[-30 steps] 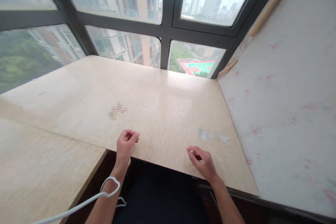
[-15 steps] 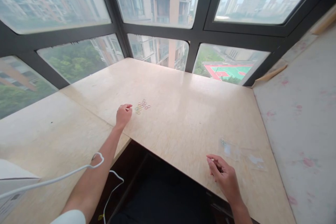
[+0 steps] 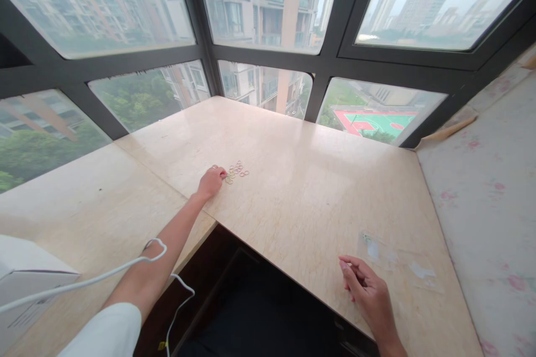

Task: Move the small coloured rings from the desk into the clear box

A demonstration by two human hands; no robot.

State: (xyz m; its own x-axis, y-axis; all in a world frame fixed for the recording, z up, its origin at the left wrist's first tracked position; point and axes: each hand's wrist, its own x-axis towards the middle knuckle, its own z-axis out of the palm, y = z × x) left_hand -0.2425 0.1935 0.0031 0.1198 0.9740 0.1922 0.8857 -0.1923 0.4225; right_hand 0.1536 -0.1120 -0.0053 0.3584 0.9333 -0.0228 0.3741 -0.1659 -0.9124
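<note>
- The fingers of the left hand were bent down at the near left edge of a loose cluster of thin coloured rings; whether they gripped one could not be told.
- The rings lay flat on the pale table, some overlapping, two a little to the right of the others.
- The fingers of the right hand were curled, thumb close to forefinger, above the table's near edge; whether they pinched anything could not be told.
- Just beyond the right hand lay clear plastic bags with whitish patches, well apart from the rings.
- A white cable looped at the left forearm, above a pale sleeve.
- A white box stood at the lower left.
- Dark window frames rose behind the table, and a flowered wall bordered its right side.
</note>
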